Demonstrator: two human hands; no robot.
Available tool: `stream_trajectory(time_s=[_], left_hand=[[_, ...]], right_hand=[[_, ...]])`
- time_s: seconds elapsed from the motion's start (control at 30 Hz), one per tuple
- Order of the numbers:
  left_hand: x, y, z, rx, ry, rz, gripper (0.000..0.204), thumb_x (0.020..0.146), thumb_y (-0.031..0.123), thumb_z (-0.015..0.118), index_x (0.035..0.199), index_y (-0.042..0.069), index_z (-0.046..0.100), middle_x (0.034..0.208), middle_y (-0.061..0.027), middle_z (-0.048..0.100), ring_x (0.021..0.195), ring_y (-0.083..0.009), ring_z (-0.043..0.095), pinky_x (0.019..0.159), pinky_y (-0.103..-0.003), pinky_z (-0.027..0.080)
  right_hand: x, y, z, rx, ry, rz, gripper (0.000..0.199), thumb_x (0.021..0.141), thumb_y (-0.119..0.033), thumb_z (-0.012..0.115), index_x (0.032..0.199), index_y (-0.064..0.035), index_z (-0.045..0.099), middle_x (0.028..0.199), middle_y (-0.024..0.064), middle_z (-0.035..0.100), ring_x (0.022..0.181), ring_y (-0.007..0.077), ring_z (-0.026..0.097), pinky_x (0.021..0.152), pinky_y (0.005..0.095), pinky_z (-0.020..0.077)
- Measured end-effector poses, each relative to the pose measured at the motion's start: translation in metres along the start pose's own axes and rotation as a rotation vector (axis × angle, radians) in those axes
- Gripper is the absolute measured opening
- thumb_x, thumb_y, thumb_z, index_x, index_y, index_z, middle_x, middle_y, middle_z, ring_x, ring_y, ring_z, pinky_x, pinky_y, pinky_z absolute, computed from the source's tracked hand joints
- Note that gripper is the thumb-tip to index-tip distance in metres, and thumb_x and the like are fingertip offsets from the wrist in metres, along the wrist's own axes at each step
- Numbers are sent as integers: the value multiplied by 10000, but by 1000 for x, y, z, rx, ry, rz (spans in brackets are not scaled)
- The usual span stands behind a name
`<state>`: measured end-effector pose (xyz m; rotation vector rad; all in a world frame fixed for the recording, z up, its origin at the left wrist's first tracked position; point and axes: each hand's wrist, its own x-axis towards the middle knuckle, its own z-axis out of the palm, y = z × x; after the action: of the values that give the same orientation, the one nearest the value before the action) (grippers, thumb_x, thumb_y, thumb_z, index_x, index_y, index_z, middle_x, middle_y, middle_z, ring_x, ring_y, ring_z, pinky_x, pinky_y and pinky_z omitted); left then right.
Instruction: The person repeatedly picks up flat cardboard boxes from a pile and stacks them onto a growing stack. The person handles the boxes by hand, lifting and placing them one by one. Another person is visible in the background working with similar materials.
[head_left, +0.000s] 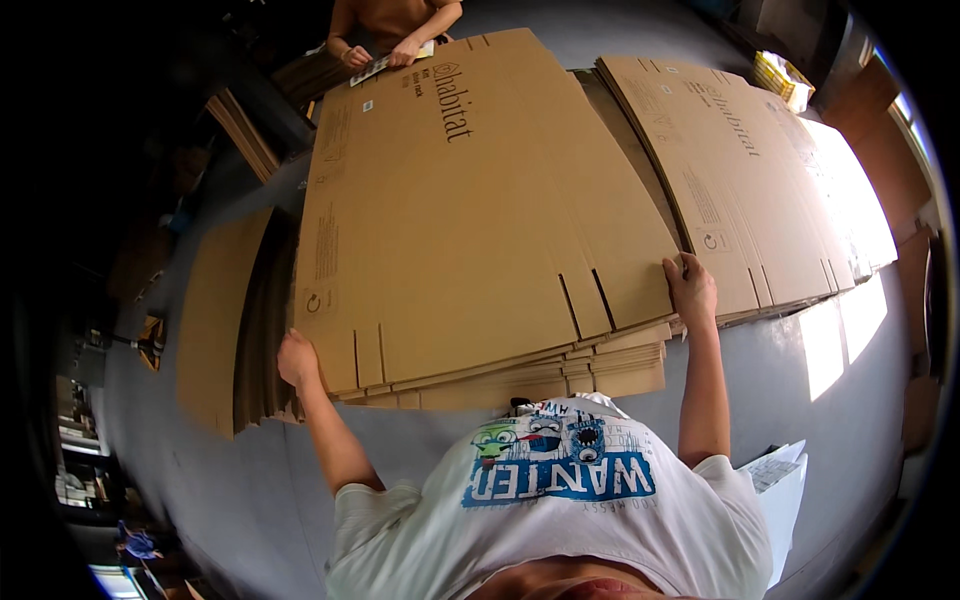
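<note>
A large flattened cardboard box [470, 220] with dark print and slots along its near edge lies in front of me, on top of a stack of similar flattened boxes [620, 372]. My left hand [297, 358] is closed on its near left corner. At the near right corner, my right hand [692, 290] grips the edge, thumb and fingers around the board. The top box sits slightly askew over the sheets beneath, whose near edges stick out below it. What each hand's fingertips touch under the board is hidden.
On the right lies another stack of flattened boxes [745, 200], sunlit at its far side. More cardboard [225, 310] stands at the left. Across the stack a person [395, 25] holds a sheet of labels [385, 66]. A yellow-and-white container [783, 82] sits at the back right.
</note>
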<state>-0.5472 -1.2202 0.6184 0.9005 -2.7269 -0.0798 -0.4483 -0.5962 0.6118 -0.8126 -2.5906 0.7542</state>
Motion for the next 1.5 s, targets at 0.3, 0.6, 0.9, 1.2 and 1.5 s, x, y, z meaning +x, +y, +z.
stream_trajectory(time_s=[0.3, 0.6, 0.9, 1.2, 1.5], left_hand=[[-3, 2, -3, -22, 12, 5, 417, 943, 366, 360, 923, 51, 632, 961, -190, 646, 891, -382, 615, 744, -495, 493], [-8, 3, -6, -46, 52, 14, 415, 951, 332, 363, 886, 30, 640, 918, -183, 648, 875, -376, 615, 743, -478, 495], [-10, 8, -12, -46, 26, -20, 430, 950, 346, 357, 909, 38, 655, 956, -174, 648, 898, -369, 616, 752, -469, 501], [-4, 3, -5, -24, 28, -15, 429, 946, 357, 355, 923, 49, 652, 969, -168, 650, 906, -362, 620, 761, -466, 506], [-7, 7, -8, -16, 16, -19, 413, 948, 349, 356, 931, 49, 639, 956, -169, 652, 901, -367, 619, 753, -469, 502]], right_hand=[[6, 5, 3, -18, -21, -15, 493, 833, -455, 590, 1099, -41, 611, 821, 170, 656, 811, 336, 631, 727, 415, 488], [4, 1, 2, -56, -23, -16, 484, 841, -463, 576, 1093, -51, 611, 850, 169, 661, 832, 344, 630, 739, 418, 489], [4, 7, 5, -35, -23, -10, 487, 830, -473, 585, 1107, -73, 606, 853, 165, 662, 842, 343, 632, 753, 417, 490], [5, 6, 5, -42, -21, 2, 488, 836, -477, 577, 1111, -75, 601, 872, 172, 664, 860, 349, 631, 762, 423, 491], [4, 6, 3, -44, -32, -12, 474, 843, -469, 571, 1097, -69, 603, 849, 182, 662, 839, 364, 631, 742, 436, 494]])
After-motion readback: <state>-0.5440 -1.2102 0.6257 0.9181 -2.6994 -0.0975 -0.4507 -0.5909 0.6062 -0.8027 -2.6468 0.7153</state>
